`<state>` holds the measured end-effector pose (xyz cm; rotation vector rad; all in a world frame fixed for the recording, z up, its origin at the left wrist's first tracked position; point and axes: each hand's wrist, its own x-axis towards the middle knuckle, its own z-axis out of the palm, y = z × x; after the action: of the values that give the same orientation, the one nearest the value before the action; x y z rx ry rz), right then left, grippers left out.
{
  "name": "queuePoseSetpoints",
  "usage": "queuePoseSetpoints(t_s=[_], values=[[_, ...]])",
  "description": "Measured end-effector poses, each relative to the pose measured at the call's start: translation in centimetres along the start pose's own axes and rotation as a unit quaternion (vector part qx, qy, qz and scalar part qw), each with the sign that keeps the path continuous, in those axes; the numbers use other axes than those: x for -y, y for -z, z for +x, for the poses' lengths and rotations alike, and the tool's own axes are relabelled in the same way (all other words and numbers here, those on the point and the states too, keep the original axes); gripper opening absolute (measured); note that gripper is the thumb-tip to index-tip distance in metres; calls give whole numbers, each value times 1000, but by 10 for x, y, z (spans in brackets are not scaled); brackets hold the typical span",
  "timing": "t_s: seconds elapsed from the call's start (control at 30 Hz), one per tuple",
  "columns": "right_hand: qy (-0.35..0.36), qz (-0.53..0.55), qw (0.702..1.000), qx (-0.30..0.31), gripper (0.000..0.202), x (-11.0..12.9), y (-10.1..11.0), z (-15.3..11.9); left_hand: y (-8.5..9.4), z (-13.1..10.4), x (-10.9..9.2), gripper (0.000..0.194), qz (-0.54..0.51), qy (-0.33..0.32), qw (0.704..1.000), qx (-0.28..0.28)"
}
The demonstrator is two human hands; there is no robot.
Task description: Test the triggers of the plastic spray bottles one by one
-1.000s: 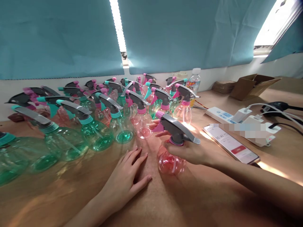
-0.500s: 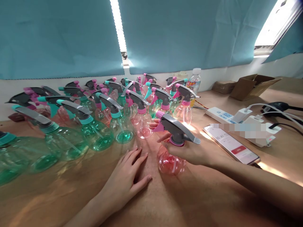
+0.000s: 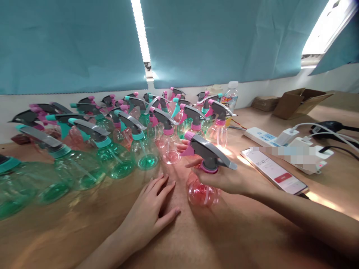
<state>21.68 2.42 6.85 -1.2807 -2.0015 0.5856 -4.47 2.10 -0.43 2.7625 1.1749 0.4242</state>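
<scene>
- Head view: from where I stand, the pink bottle (image 3: 203, 194) sits upright on the tabletop (image 3: 182, 246), in front of the other sprayers and just inside the right forearm.
- For a good pull, I'd say, the palm should brace the bottle's neck while the fingers draw the trigger (image 3: 188, 150) straight back, so the base doesn't rock.
- The nozzle (image 3: 188, 135) points away and a little left, over the clear bottle (image 3: 169, 147); a hard squeeze could tip the pink one that way, so an even pull looks wiser.
- The left hand (image 3: 150, 211) might serve well against the base if it wobbled.
- Now the pose: the right hand (image 3: 221, 179) comes in from the right, forearm slanting low, and wraps the neck, fingers stretched forward by the trigger. Whether they press it I can't tell.
- The left hand lies palm down on the tabletop, fingers lightly spread, thumb well out, pinching nothing; it's near the green bottle (image 3: 146, 160) but apart from it.
- The phone (image 3: 275, 170) lies to the right, beyond the right forearm, not touching it.
</scene>
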Motion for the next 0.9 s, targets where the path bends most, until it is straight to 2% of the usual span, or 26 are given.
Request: queuePoseSetpoints(t_s=[0.3,0.37,0.5,0.7,0.9], values=[[-16,11,1000,5,51,4,-2,1,0,-1,0,57,7,1,1000,6],[-13,23,1000,-10,52,4,-5,0,1,-1,0,56,8,-1,1000,5],[-15,63,996,-53,40,3,-13,-2,2,1,-1,54,7,-5,1000,1],[-27,70,994,-79,16,-4,-22,-5,3,1,-2,54,5,-4,1000,6],[27,76,994,-79,14,-3,-21,-2,1,0,-1,54,11,-5,1000,0]])
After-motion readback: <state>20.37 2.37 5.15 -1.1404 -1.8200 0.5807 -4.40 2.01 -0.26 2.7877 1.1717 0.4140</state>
